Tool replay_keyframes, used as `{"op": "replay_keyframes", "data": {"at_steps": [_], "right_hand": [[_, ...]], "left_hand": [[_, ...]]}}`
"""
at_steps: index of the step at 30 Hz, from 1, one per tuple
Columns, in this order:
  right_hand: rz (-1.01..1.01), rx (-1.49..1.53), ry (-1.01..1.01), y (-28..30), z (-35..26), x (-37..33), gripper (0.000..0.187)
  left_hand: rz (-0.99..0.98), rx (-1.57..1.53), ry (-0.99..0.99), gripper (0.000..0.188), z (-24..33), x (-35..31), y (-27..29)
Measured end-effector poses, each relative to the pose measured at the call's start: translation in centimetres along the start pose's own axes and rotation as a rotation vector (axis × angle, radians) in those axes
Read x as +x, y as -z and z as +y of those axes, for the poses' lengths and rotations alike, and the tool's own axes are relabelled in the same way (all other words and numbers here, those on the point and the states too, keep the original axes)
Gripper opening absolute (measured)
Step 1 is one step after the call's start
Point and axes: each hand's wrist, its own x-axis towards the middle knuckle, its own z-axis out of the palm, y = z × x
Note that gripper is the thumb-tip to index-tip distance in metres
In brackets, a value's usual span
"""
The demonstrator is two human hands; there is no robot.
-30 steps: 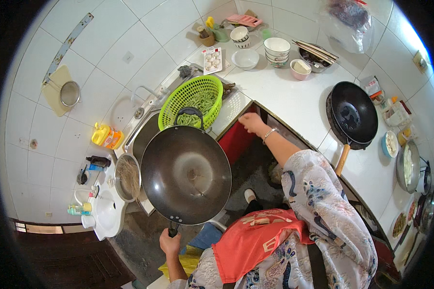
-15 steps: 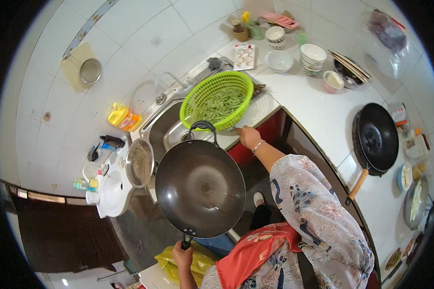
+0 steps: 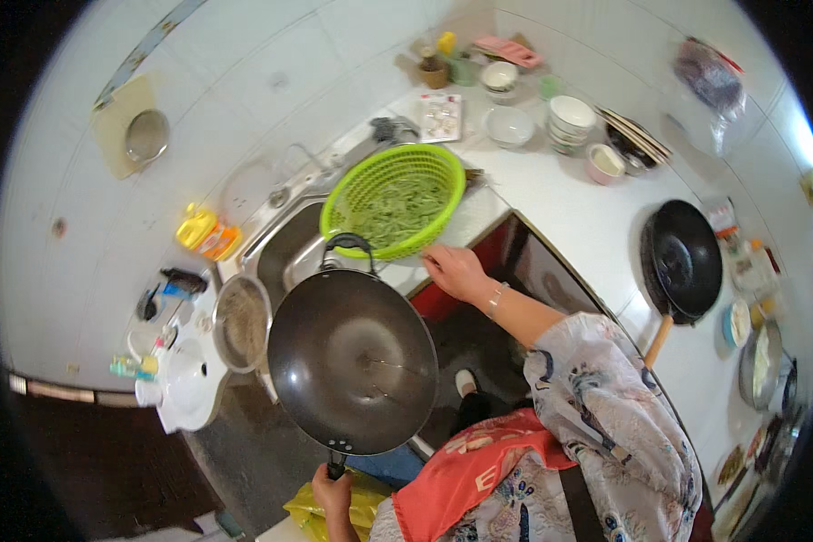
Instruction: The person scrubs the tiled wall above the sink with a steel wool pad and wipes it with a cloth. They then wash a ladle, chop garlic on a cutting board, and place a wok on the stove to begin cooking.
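Observation:
My left hand [image 3: 332,492] is wrapped round the black handle of a large dark wok [image 3: 352,348], which I hold out over the floor with its inside facing up. Wet streaks shine in its bowl. The wok's far loop handle reaches toward a green plastic colander [image 3: 334,194] heaped with green beans [image 3: 402,208], set between sink and counter. Close to the colander's near rim is my right hand [image 3: 458,273], its fingers curled. Whether the fingertips grip the rim or anything else is hidden.
A steel sink [image 3: 280,244] lies left of the colander, with a metal bowl [image 3: 242,323] and a white basin [image 3: 194,379] nearer. Bowls [image 3: 571,117] stand on the far counter. Another black wok [image 3: 686,257] sits at the right, its wooden handle pointing toward me.
The view has shifted, so most things sit a little further left. My right hand's fingers look more curled beside the colander. My left hand still holds the wok.

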Motion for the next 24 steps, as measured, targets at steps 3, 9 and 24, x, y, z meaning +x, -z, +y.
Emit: {"op": "replay_keyframes", "data": {"at_steps": [3, 9, 24], "right_hand": [[0.038, 0.045, -0.081, 1.6, -2.1, 7.0, 0.021], [0.056, 0.046, -0.355, 10.5, 0.8, 4.5, 0.024], [0.864, 1.105, -1.526, 31.8, 9.2, -37.6, 0.027]], "left_hand": [[-0.01, 0.05, -0.066, 0.021, -0.5, 1.1, 0.3], [-0.092, -0.009, -0.174, 0.02, 3.5, 2.4, -1.3], [-0.308, 0.154, -0.46, 0.022, 14.8, -1.1, -12.5]]}}
